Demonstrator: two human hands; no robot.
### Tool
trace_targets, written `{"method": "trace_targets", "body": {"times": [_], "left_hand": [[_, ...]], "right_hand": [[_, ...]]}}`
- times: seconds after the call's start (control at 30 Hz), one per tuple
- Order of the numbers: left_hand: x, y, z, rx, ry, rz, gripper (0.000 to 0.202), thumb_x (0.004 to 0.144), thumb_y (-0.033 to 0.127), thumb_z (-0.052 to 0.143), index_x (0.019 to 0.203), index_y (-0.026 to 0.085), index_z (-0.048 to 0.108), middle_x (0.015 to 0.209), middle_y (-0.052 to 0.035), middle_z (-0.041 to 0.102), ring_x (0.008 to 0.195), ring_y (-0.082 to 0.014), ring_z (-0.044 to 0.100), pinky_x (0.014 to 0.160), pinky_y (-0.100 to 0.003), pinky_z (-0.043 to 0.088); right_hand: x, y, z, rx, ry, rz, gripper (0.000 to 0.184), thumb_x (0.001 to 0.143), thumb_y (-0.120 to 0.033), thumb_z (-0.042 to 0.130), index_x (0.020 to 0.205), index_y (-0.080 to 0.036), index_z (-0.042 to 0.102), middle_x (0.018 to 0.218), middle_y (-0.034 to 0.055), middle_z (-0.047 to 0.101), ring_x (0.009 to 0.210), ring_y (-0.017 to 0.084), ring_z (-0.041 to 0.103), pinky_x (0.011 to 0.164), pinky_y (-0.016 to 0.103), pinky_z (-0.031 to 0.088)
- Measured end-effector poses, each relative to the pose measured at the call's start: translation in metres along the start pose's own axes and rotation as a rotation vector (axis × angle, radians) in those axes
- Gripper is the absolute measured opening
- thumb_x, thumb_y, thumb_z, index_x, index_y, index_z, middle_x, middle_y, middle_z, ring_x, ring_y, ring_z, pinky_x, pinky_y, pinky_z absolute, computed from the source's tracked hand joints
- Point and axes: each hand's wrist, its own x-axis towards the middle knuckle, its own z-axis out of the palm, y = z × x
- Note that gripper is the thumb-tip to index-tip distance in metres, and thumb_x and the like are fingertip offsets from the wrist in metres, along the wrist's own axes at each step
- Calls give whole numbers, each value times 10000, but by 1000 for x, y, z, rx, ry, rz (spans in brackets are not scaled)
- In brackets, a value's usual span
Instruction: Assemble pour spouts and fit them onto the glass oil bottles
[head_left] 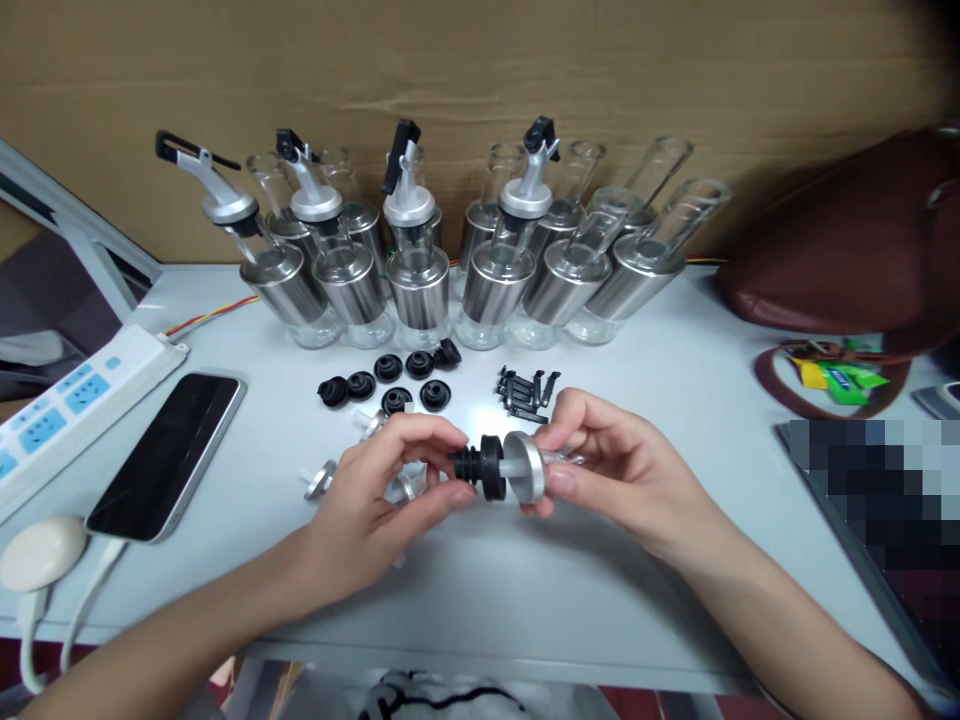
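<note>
Between thumb and fingers, my left hand (pixel 397 480) grips a black ribbed rubber stopper (pixel 480 467). My right hand (pixel 607 465) pinches a silver pourer spout (pixel 527 467) by its narrow end, its disc facing the stopper. The spout's pale tube reaches into the stopper, and a gap shows between disc and rubber. Behind my left hand lie more silver spouts (pixel 321 481), partly hidden by it. Several black stoppers (pixel 388 368) are spread just beyond the hands. A small pile of black levers (pixel 525 393) lies past my right hand.
Glass bottles with steel sleeves (pixel 418 290) stand in rows at the back, several fitted with pourers (pixel 410 205). At left are a power strip (pixel 82 400), a phone (pixel 169 455) and a white charger (pixel 43 553). A brown bag (pixel 832 240) and a dark flat object (pixel 847 500) lie right.
</note>
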Motion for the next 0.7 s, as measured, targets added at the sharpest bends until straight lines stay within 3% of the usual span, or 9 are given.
{"method": "trace_targets", "body": {"times": [0.4, 0.7], "left_hand": [[9, 2, -4, 222, 6, 270, 173, 850, 205, 648, 1022, 180, 642, 842, -68, 716, 732, -145, 666, 640, -242, 555], [9, 6, -5, 292, -51, 317, 147, 878, 220, 609, 1020, 181, 614, 811, -63, 711, 710, -145, 678, 610, -235, 570]], "right_hand": [[-2, 2, 5, -200, 38, -23, 164, 862, -243, 644, 799, -193, 502, 683, -16, 618, 588, 95, 586, 579, 217, 438], [-2, 6, 4, -133, -47, 47, 209, 889, -313, 616, 816, -197, 457, 658, -6, 634, 604, 109, 578, 586, 230, 430]]}}
